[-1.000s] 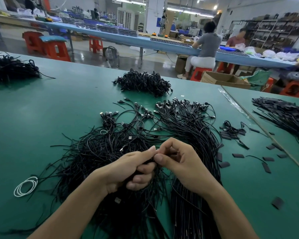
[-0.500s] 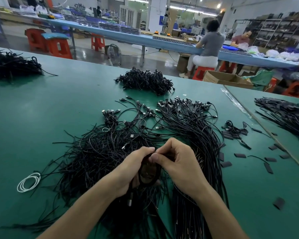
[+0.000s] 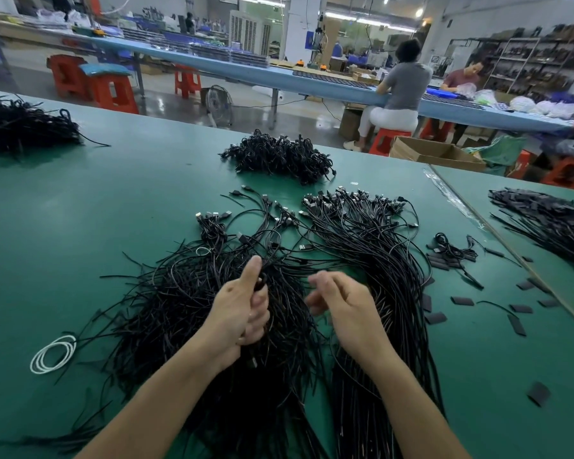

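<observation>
Green matting covers the bench [image 3: 80, 233], with a workshop floor, red stools [image 3: 111, 92] and a long blue table [image 3: 246, 72] behind its far edge, where two people sit at work. Near the front edge, at about the middle, the left hand [image 3: 242, 309] is raised with its thumb pointing up and its fingers curled round a small coiled cable [image 3: 260, 283], a dark loop showing between thumb and fingers just above the table's mass of wire. The right hand [image 3: 342, 303] hovers just beside it, apart from it, blurred, with fingers loosely bent and nothing visible in its grasp. Under both hands lies a tangled spread of loose black cables [image 3: 179, 309], and to its right a straighter bundle [image 3: 381, 256] runs from the front edge toward the far side, its plugs fanned out at the far end. A heap of wound cables [image 3: 279, 157] sits near the far edge, well apart from the hands, and another dark heap [image 3: 20, 124] lies at the far left corner. A white coil [image 3: 52, 354] rests on bare matting toward the left edge. Short black strips [image 3: 461, 300] are scattered toward the right edge, near a small knot of cable [image 3: 451, 250]. Beyond the seam on the right, a neighbouring surface carries a further pile of black strips [image 3: 550, 223].
</observation>
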Demonstrator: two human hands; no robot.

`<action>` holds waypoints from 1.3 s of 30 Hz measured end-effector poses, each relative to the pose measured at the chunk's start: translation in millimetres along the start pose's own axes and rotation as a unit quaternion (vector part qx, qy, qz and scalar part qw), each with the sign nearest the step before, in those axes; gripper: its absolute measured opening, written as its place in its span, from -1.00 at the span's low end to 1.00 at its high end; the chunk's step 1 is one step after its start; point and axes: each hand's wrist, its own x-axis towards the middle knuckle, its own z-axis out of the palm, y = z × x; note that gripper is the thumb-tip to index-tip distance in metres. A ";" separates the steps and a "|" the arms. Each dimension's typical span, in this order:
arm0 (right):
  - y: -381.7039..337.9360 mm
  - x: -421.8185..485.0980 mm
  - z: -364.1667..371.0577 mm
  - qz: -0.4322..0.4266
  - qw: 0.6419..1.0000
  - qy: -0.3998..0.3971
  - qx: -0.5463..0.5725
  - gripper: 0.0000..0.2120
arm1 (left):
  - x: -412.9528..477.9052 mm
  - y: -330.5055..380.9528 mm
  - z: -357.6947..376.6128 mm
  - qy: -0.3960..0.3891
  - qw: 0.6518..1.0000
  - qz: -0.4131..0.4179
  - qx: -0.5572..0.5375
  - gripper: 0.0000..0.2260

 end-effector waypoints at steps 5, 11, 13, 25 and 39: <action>34.2 -4.9 12.1 0.054 0.965 -0.042 -0.255 -0.88 | 2.2 -0.7 -1.6 0.066 0.997 0.033 -0.026 -0.48; 27.1 -6.1 33.0 0.058 0.926 -0.026 -0.371 -0.82 | -1.3 1.7 5.2 0.071 0.996 0.044 0.002 -0.44; 24.5 -4.1 34.4 0.082 0.925 -0.034 -0.368 -0.82 | -0.4 3.7 5.9 0.088 0.995 0.030 0.020 -0.41; 13.9 -5.6 34.9 0.154 0.912 -0.075 -0.372 -0.74 | -1.9 8.2 5.5 0.067 0.997 0.045 0.011 -0.37; 9.1 -4.5 7.4 0.070 0.947 -0.008 -0.313 -0.90 | -8.7 10.1 3.7 0.093 0.991 0.081 0.046 -0.48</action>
